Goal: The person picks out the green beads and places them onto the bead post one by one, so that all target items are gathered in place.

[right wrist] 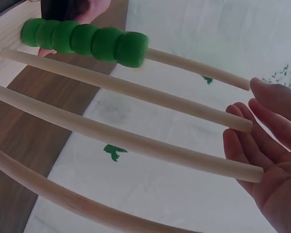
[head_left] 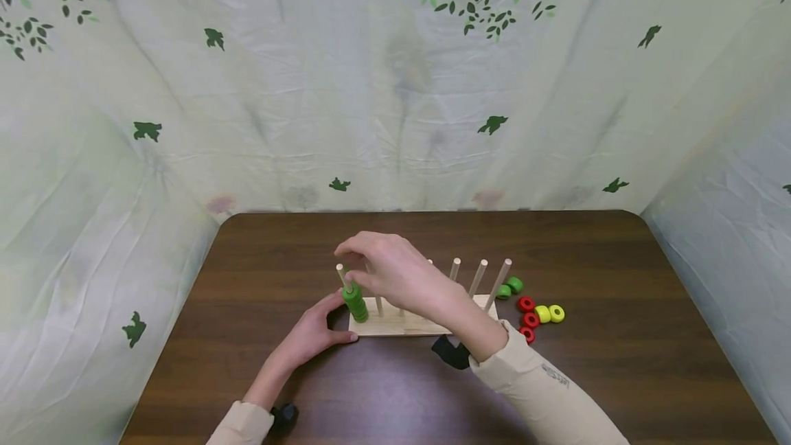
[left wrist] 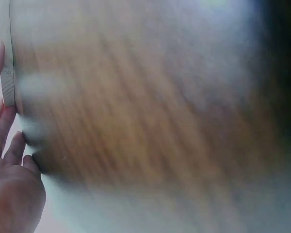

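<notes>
A pale wooden base (head_left: 395, 326) with a row of upright pegs stands on the table. Its leftmost peg carries a stack of several green beads (head_left: 355, 304), with bare peg above them. My left hand (head_left: 312, 332) grips the left end of the base, thumb at the front corner, fingers farther back. Above the left pegs hovers my right hand (head_left: 402, 273), fingers loosely bent and no bead in them. In the right wrist view, the thumb of the right hand (right wrist: 276, 150) is by the tip of the green beads' peg (right wrist: 199, 68). The other visible pegs are bare.
Right of the base lie loose beads: green beads (head_left: 514, 285), red beads (head_left: 526, 304) and yellow beads (head_left: 557, 313). The brown table (head_left: 618, 376) reaches back to a pale cloth (head_left: 395, 122) with leaf prints. My right forearm crosses over the base.
</notes>
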The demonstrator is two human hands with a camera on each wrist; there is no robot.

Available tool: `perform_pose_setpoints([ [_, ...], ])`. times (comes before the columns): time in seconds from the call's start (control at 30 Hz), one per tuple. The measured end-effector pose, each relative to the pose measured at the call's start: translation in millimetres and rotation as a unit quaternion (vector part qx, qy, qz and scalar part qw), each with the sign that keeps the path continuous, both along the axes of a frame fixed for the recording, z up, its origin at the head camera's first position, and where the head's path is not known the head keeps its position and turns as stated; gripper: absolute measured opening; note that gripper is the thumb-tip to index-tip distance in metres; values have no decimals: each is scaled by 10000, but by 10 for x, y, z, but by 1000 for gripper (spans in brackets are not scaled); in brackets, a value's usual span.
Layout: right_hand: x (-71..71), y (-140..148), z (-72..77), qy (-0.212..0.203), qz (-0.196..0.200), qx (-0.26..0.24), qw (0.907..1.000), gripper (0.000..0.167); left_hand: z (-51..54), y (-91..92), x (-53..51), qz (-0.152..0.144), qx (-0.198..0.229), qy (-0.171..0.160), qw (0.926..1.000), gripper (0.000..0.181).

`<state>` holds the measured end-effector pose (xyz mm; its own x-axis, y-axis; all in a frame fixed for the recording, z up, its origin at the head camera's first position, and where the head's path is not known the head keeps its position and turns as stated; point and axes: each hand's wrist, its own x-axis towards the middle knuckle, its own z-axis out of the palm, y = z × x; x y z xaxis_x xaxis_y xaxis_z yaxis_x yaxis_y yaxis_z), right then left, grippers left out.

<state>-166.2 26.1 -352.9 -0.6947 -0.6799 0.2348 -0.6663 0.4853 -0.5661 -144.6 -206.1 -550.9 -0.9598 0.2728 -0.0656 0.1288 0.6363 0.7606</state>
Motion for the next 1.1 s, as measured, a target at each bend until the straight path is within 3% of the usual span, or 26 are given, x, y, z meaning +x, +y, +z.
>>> perform_pose_setpoints([
  [0.2,35,124,39,-6,-120,-400,9991,34,3,10,1,26,-109,1,9999,73],
  [0.43,88,343,48,251,-190,-1098,9935,37,-1,12,6,5,-178,59,9998,74],
  [0.63,112,594,39,521,-289,-1410,9882,39,-8,14,8,-15,-272,106,9996,75],
  [0.83,141,890,49,563,-665,-1534,9843,38,-18,21,12,4,-279,94,9996,75],
  [1.1,171,1219,-24,136,-1350,-1545,9786,35,-15,28,13,20,-223,61,9997,75],
])
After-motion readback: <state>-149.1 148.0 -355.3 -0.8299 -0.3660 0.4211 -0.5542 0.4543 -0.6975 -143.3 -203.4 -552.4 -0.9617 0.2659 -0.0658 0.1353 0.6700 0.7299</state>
